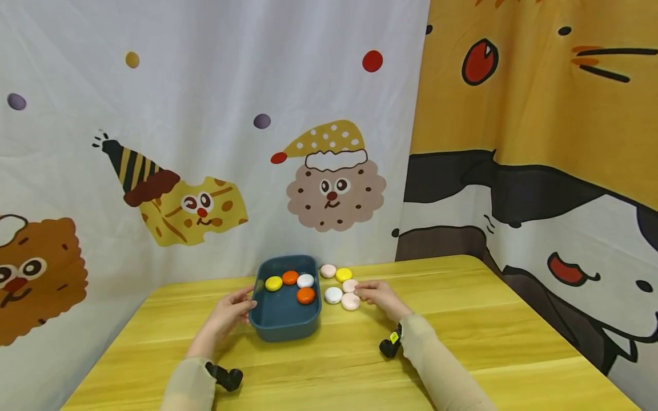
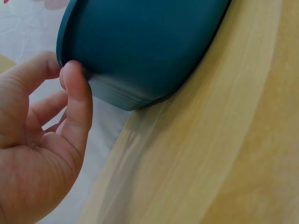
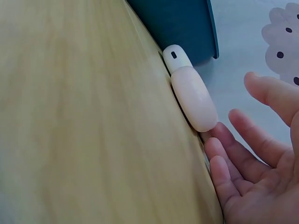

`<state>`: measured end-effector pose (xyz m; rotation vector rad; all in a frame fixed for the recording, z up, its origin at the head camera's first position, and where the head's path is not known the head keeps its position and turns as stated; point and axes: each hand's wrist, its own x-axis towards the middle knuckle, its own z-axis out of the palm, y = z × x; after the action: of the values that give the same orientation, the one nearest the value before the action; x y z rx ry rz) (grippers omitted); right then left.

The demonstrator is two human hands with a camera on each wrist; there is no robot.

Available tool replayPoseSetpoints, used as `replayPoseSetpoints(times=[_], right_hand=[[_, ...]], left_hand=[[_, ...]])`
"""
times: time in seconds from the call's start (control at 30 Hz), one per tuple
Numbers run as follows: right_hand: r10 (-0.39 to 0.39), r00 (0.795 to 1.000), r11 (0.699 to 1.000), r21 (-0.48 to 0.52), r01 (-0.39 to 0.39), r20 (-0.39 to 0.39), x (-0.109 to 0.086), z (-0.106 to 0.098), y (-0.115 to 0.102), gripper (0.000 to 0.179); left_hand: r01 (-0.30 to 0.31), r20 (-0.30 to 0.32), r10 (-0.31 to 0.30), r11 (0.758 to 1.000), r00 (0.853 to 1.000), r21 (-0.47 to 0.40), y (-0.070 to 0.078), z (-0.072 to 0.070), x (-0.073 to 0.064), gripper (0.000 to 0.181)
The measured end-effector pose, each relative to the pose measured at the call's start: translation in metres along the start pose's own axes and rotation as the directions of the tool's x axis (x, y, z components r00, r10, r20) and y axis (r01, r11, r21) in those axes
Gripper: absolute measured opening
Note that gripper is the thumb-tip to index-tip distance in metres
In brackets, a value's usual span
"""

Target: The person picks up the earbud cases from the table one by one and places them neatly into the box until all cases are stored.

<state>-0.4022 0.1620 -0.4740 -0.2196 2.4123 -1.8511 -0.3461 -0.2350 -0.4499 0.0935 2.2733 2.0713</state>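
My left hand pinches the left rim of a dark blue plastic bin; the left wrist view shows thumb and forefinger at that rim. Inside lie a yellow disc, a white disc and two orange discs, all rounded and smooth. To the bin's right, my right hand reaches beside a pink disc and another pink disc. In the right wrist view its thumb stands apart, and the fingertips are at the edge of a pink disc. Whether they touch it is unclear.
Between the bin and my right hand also lie a white disc, a yellow disc and a third pink disc. The wood-patterned table ends at a cartoon-printed curtain behind.
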Motion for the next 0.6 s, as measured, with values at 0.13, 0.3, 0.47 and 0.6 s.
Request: replayPoseSetpoints(times=[0.13, 0.3, 0.47, 0.6], right_hand=[[-0.006, 1.0, 1.0, -0.025, 0.007, 0.021, 0.0, 0.0017, 0.0004, 0.034], [-0.014, 0.996, 0.999, -0.035, 0.017, 0.091, -0.0021, 0.0021, -0.0001, 0.038], [-0.046, 0.984, 0.998, -0.041, 0.054, 0.169, -0.002, 0.0008, -0.0001, 0.047], [-0.059, 0.976, 0.996, -0.05, 0.07, 0.208, -0.0009, 0.0013, -0.0003, 0.052]], left_hand=[[-0.008, 0.01, 0.008, 1.0, 1.0, -0.008, 0.0006, -0.0011, -0.0001, 0.061], [-0.001, -0.001, 0.001, 1.0, 1.0, -0.015, -0.0003, -0.001, -0.0002, 0.06], [0.012, -0.008, -0.012, 1.0, 1.0, -0.017, 0.0001, -0.0008, 0.0005, 0.059], [0.013, 0.001, -0.013, 1.0, 1.0, -0.009, -0.0005, -0.0014, 0.0012, 0.06]])
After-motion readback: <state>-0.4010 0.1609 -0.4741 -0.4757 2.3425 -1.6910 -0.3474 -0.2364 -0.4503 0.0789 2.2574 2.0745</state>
